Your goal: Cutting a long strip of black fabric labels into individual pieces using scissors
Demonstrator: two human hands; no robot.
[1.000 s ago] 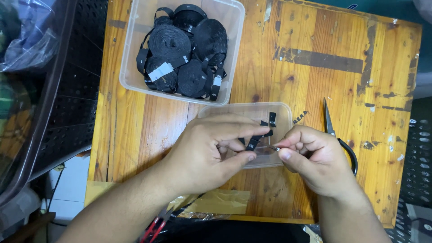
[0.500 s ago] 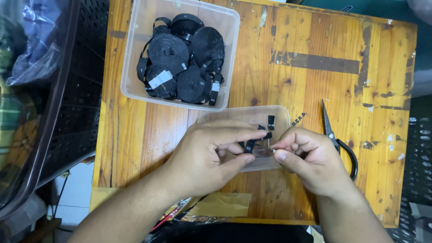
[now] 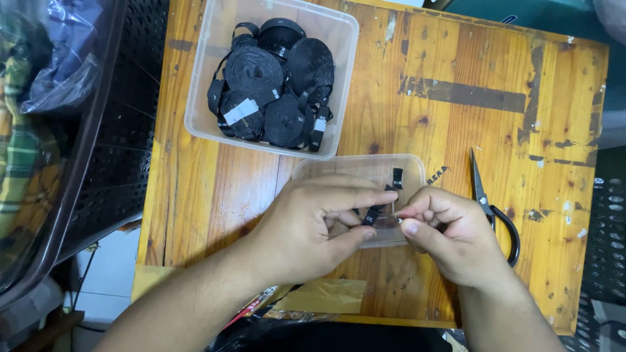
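Overhead, head view: left hand [image 3: 313, 225] and right hand [image 3: 450, 234] meet at lower centre of the frame above a small clear plastic tray [image 3: 313, 171] on the wooden bench [image 3: 450, 58]. Left hand fingers curled, thumb and forefinger pinched on a small black label tab [image 3: 370, 217]; right hand thumb and forefinger closed tight on something tiny and pale at the tab's right edge, too small to identify. Both hands just about touching at the fingertips. One more black tab [image 3: 397, 178] lies in the tray, upper right corner of it. Black-handled scissors [image 3: 492, 212] lie on the bench just right of the right hand, blades pointing to the top of the frame, closed. Larger clear plastic tub [image 3: 202, 98] at upper centre-left, holds several rolls of black ribbon tape [image 3: 254, 68], some with white tags, loose ends hanging over each other. Dark perforated metal surface [image 3: 124, 150] left of the bench. Far left edge: big dark bin [image 3: 98, 124] with a blue plastic bag [image 3: 55, 58] and plaid cloth [image 3: 26, 176] inside. Bench top scuffed, dark tape strip marks upper right.
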